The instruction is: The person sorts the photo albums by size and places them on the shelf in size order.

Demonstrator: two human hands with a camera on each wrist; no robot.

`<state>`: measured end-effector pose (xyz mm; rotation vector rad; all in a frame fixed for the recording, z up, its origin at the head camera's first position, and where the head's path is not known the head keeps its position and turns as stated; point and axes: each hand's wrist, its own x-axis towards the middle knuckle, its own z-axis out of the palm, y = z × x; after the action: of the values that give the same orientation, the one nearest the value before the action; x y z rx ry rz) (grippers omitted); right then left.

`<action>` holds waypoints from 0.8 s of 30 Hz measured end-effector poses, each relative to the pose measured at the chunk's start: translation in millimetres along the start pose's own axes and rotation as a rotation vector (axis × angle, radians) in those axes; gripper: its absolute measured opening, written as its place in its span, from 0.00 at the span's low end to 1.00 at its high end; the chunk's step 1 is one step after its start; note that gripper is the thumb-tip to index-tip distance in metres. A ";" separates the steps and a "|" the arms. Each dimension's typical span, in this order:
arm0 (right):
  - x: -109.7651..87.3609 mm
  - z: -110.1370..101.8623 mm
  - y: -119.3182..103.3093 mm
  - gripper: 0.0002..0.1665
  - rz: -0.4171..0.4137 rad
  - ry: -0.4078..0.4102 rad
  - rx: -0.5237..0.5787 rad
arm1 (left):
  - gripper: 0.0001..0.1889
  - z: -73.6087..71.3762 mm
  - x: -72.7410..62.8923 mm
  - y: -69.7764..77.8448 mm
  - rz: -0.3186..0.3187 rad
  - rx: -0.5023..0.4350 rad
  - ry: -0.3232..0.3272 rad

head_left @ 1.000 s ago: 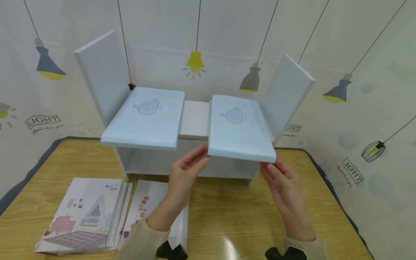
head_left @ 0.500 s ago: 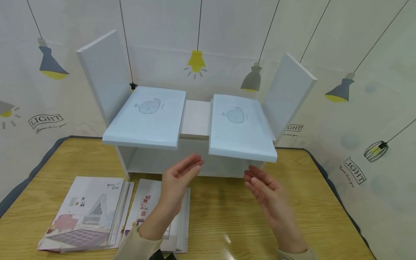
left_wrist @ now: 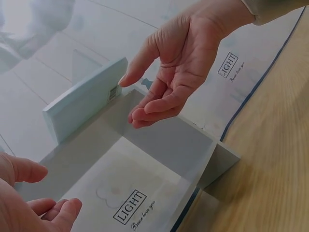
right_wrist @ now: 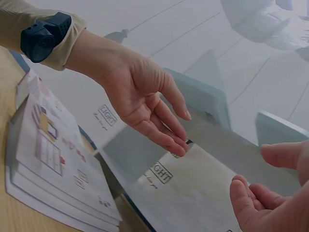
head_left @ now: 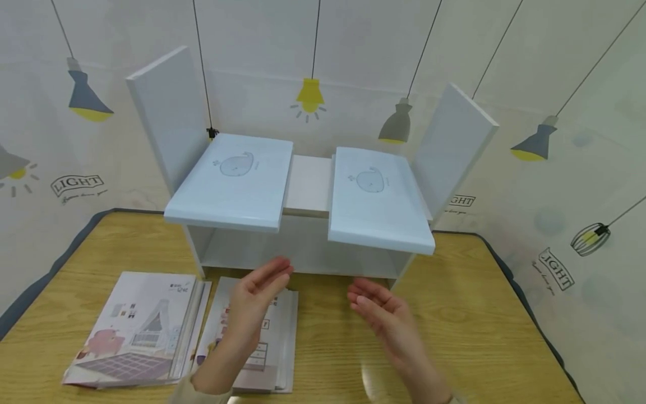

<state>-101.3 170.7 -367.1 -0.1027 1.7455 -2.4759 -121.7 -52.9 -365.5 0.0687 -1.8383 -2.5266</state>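
Note:
Two pale blue books with a whale printed on the cover, the left one [head_left: 229, 191] and the right one [head_left: 378, 207], lie flat on top of a small white shelf [head_left: 308, 182]. Both overhang its front edge, with a gap between them. My left hand [head_left: 252, 308] is in front of the shelf, fingers loosely bent and holding nothing, overlapping a picture book in the head view. Lower and to the right, my right hand [head_left: 391, 322] is also empty, its palm facing the left hand. Both hands appear in the wrist views, apart from the books.
White panels stand upright at the shelf's left [head_left: 169, 112] and right [head_left: 451, 146] ends. Two thick picture books lie on the wooden table [head_left: 479, 331]: one at far left [head_left: 136, 325], one beside it [head_left: 282, 342]. A lamp-print cloth [head_left: 262, 45] hangs behind.
Both hands have left the right pale blue book's front edge and drawn back toward me; the right hand also moved left. The two blue books have stayed in place.

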 end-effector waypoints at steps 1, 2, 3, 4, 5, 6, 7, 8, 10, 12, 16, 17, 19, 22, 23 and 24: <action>-0.2 2.4 1.8 0.21 0.019 0.006 -0.010 | 0.20 -2.1 -0.9 -0.6 -0.008 0.002 0.005; -0.4 4.6 3.6 0.23 0.040 0.013 -0.019 | 0.21 -4.2 -1.7 -1.2 -0.015 0.008 0.011; -0.6 6.7 5.2 0.25 0.056 0.014 -0.028 | 0.21 -6.4 -2.4 -1.8 -0.024 0.014 0.016; -0.8 8.5 6.9 0.26 0.070 0.010 -0.034 | 0.21 -8.4 -3.0 -2.6 -0.030 0.018 0.022; -1.0 10.2 8.4 0.28 0.086 0.006 -0.038 | 0.21 -10.4 -3.6 -3.3 -0.039 0.030 0.031; -1.2 11.7 9.9 0.28 0.101 -0.001 -0.040 | 0.21 -12.5 -4.2 -4.0 -0.050 0.037 0.039; -1.4 13.2 11.3 0.29 0.114 -0.008 -0.043 | 0.21 -14.4 -4.9 -4.5 -0.060 0.044 0.046; -1.6 14.7 12.8 0.29 0.124 -0.017 -0.045 | 0.21 -16.1 -5.6 -4.9 -0.070 0.051 0.053; -2.0 17.5 15.9 0.30 0.138 -0.035 -0.049 | 0.20 -19.3 -7.2 -5.8 -0.084 0.063 0.071; -2.2 20.2 19.1 0.30 0.148 -0.050 -0.049 | 0.21 -22.4 -8.9 -6.6 -0.094 0.075 0.086; -3.0 25.5 25.4 0.30 0.164 -0.071 -0.039 | 0.21 -28.9 -10.8 -8.9 -0.104 0.112 0.110; -3.1 26.7 27.0 0.30 0.169 -0.076 -0.035 | 0.21 -30.5 -11.1 -9.4 -0.107 0.124 0.115; -3.7 29.1 29.8 0.30 0.179 -0.084 -0.034 | 0.22 -33.8 -12.2 -10.8 -0.109 0.134 0.123; -4.2 32.6 34.2 0.29 0.191 -0.092 -0.035 | 0.22 -38.9 -13.6 -14.5 -0.101 0.102 0.147; -4.3 33.7 35.7 0.29 0.195 -0.098 -0.038 | 0.22 -41.2 -13.8 -17.0 -0.089 0.087 0.154; -4.4 34.8 37.2 0.29 0.201 -0.101 -0.038 | 0.22 -43.3 -13.8 -19.4 -0.085 0.077 0.162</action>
<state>-90.9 126.4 -390.3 -0.0519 1.6731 -2.2570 -105.7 -87.6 -396.9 0.3492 -1.9074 -2.4200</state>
